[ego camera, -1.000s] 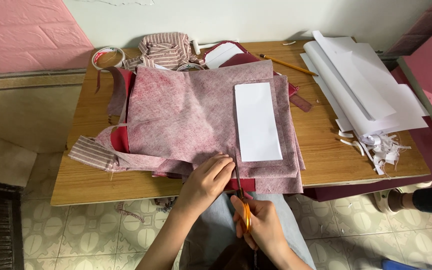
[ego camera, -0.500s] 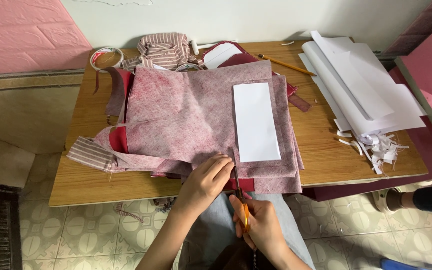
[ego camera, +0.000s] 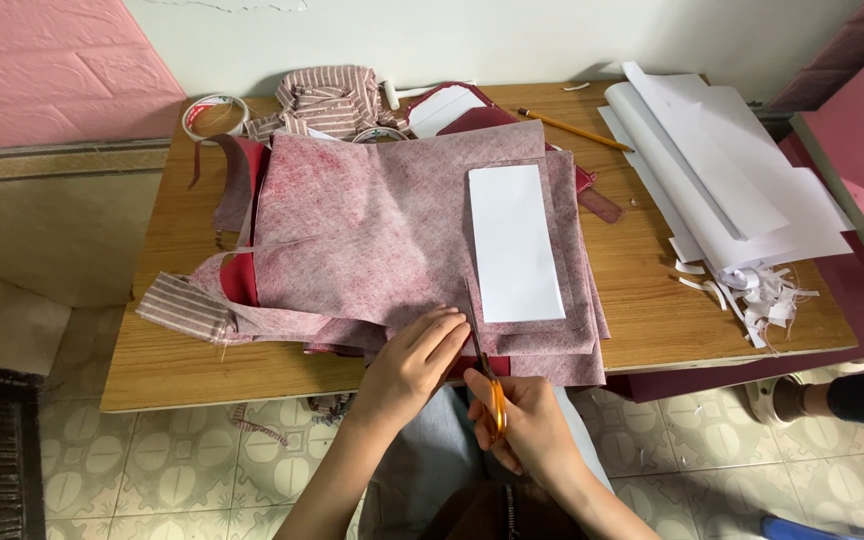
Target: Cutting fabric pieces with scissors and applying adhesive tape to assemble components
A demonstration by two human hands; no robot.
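pressing my left hand (ego camera: pixel 414 362) flat on the mottled pink fabric sheet (ego camera: pixel 382 235) at the wooden table's (ego camera: pixel 652 330) near edge, my right hand (ego camera: pixel 527 425) grips orange-handled scissors (ego camera: pixel 487 375) cutting just beside it.

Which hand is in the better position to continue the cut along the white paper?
The right hand. It already holds the orange-handled scissors, blades in the pink fabric beside the white paper. The left hand lies flat on the fabric, holding it down.
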